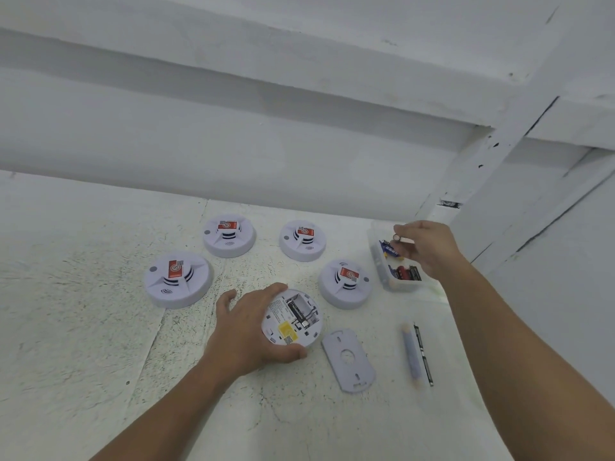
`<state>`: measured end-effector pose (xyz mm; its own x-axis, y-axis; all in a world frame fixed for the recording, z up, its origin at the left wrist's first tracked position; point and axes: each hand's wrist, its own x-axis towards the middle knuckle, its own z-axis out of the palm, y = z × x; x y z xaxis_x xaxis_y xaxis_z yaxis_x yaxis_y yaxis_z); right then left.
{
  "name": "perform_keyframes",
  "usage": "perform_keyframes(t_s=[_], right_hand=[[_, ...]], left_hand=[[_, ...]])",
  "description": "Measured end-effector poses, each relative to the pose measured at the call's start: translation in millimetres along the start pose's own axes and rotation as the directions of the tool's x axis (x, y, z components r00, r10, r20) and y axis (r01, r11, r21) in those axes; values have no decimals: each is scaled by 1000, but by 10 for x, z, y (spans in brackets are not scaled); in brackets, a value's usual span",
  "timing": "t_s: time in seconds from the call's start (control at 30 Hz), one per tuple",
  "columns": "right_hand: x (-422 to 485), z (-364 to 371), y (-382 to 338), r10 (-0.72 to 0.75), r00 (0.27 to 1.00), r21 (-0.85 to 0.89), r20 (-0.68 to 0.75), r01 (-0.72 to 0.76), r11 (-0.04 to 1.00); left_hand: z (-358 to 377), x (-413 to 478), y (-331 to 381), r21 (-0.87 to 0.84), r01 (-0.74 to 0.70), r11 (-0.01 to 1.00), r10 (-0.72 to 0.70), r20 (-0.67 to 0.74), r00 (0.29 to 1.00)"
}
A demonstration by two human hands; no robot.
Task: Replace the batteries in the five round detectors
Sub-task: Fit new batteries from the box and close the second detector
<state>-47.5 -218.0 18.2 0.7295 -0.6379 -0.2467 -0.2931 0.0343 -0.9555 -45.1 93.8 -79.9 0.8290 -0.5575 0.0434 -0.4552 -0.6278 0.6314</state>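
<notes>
My left hand (246, 331) grips the opened detector (293, 319); my right hand (429, 247) pinches a battery (402, 238) that may slip into the box (399, 287) beneath.

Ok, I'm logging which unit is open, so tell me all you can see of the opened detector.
The detector is a round white plastic disc lying back-up on the speckled surface, nearest the person. Its open bay holds one dark battery; the slot beside it looks empty. A printed label and a yellow sticker sit on its back. The left hand grips its rim, thumb at the near edge. A loose plate lies just right, apart.
</notes>
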Motion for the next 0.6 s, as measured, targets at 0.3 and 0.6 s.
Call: perform_keyframes(t_s=[0.3,0.6], right_hand=[[-586,422,12,-88,975,200,202,47,979],[-911,781,423,-85,934,-32,348,103,994]], left_hand=[[59,14,-75,-8,-35,999,35,-24,999],[63,-4,-91,-5,-66,998,65,-45,997]])
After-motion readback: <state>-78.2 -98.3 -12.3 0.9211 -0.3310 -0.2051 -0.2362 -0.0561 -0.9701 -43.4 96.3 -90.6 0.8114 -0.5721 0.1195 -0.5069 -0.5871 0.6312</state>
